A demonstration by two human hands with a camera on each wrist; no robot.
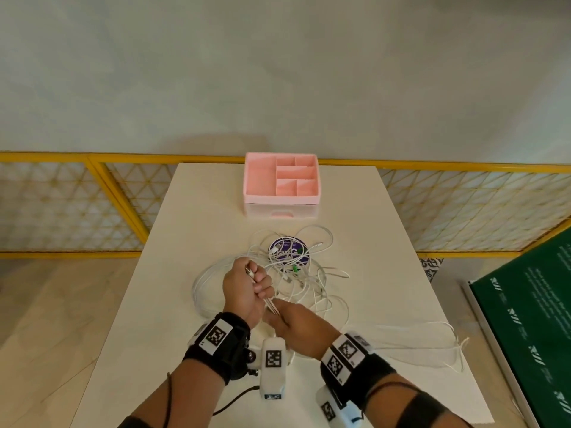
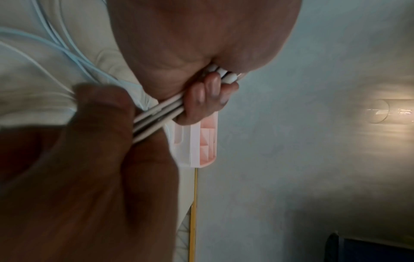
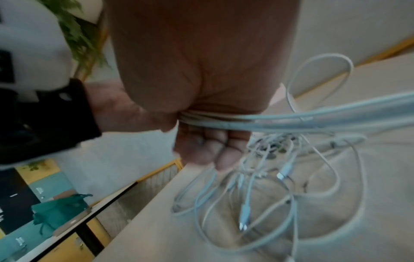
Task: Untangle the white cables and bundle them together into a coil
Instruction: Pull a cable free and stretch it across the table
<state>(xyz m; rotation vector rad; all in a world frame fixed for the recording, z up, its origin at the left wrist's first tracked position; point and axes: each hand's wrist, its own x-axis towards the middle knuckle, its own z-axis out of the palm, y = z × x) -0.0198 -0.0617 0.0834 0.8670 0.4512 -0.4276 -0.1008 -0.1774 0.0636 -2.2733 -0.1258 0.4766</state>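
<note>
Nearest the front edge of the pale worktop [image 1: 197, 211], the person's right hand [image 1: 296, 327] has its fingers [image 3: 215, 150] curled round a bunch of white cables [image 1: 309, 282], the strands running taut out of the fist toward the far side in the right wrist view. Touching it, just beyond, the left hand [image 1: 247, 288] is clenched on the same bunch; its fingers [image 2: 206, 95] wrap several straight strands lying side by side, and a few rounded cable ends poke out above the fist. The short stretch of cable between the two hands is drawn straight. Left of the left hand, a wide loop of cable lies flat on the worktop, and to the right of the hands a long loop trails off toward the worktop's right edge. Past the hands, the rest of the cables sit in a loose tangle, with plug ends showing among the strands and a small green piece [image 1: 295, 268] caught in them. The tangle partly covers a round purple disc [image 1: 287, 250] with white lettering. Beyond the disc, at the far edge of the worktop, stands a pink organiser box [image 1: 281, 183] with open compartments on top and a drawer front facing the person.
</note>
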